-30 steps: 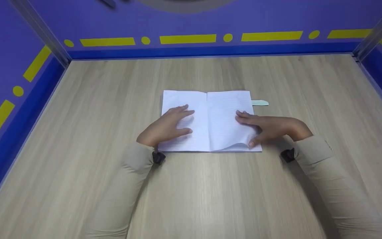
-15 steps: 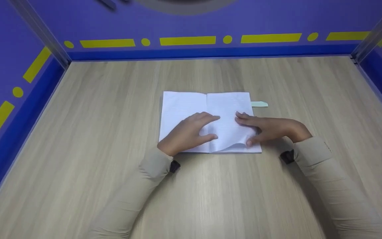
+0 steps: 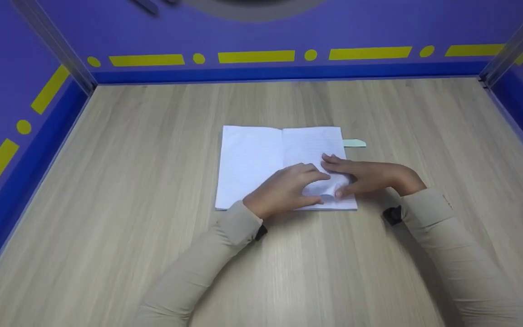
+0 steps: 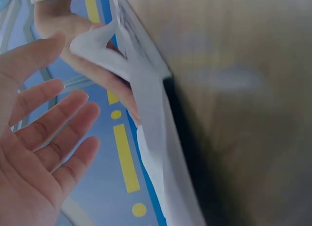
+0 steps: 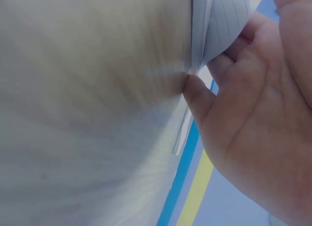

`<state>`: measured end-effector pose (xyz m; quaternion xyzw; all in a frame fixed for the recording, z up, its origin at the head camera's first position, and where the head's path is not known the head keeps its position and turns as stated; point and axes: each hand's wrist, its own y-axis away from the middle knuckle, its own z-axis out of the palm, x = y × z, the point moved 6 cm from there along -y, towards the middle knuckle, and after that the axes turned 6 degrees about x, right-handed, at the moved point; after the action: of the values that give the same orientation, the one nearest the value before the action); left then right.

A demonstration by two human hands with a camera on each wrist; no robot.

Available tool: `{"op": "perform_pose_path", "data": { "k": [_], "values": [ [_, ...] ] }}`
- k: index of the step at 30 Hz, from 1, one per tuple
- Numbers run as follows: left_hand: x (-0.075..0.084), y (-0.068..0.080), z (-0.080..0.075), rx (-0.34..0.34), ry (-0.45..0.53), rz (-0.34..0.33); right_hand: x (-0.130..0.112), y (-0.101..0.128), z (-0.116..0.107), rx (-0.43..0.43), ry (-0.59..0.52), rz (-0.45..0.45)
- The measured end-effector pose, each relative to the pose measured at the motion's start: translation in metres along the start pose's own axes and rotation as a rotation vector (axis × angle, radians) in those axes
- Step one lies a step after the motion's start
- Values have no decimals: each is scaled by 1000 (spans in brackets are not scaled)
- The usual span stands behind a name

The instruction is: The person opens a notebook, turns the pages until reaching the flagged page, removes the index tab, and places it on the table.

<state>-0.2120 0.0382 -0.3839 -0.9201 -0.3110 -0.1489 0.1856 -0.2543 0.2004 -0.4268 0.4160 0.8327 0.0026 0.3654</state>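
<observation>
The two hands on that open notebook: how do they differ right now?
The left hand has straight, spread fingers and lies across the notebook near its middle; the right hand rests on the right page. The right hand's thumb lifts that page's lower corner into a curl; the left hand grips nothing. Both wear beige sleeves.

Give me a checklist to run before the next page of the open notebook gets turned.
1. Notebook lies open and flat on the table: ok.
2. Right hand has the lower page corner lifted by its thumb: ok.
3. Left hand reaches the lifted page: ok, fingers open over it.
4. Only one sheet lifted: cannot tell.
5. Green bookmark clear of both hands: ok.
</observation>
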Motion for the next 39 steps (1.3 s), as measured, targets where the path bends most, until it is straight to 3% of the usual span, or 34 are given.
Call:
{"op": "perform_pose_path", "data": {
  "k": [8,25,34,39],
  "values": [
    [5,-8,10,-52,7,-8,1,0,0,-3,0,9],
    [8,-19,16,-62,27,-15,3,0,1,1,-29,9],
    [7,-18,14,-47,56,-7,6,1,-1,54,-44,13],
    [5,-16,10,-20,58,4,8,2,-7,129,-31,-6]
  ]
}}
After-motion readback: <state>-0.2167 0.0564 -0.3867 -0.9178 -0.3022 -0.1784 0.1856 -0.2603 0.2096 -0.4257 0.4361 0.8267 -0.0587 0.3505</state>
